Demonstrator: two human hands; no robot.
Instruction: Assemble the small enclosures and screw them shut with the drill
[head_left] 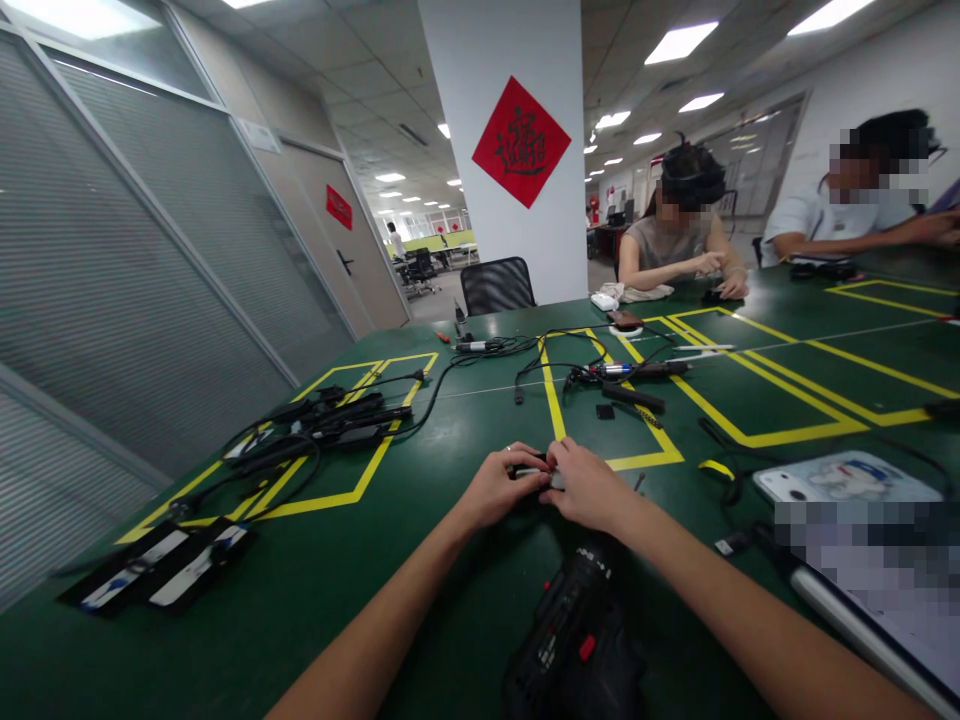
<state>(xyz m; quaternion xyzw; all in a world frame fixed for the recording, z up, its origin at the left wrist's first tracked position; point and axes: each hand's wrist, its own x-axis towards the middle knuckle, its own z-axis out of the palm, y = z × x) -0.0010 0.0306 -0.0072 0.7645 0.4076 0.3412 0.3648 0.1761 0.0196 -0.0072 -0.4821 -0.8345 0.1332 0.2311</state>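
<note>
My left hand [496, 487] and my right hand [589, 487] meet over the green table [420, 600], fingers closed on one small black-and-grey part [534, 466]. Most of this part is hidden by my fingers, so its kind does not show. A ring sits on a finger of my left hand. Just below my hands, between my forearms, lies a black cordless drill [564, 630] with red buttons, its chuck pointing away from me. A small thin metal piece [640, 482] rests beside my right wrist.
Tangled black cables and adapters [337, 420] lie at left, near two black strips [196, 568]. Beyond my hands are a pen-like tool [637, 370], a black bar [634, 398] and yellow tape outlines. A patterned case [847, 478] is at right. Two people sit across the table.
</note>
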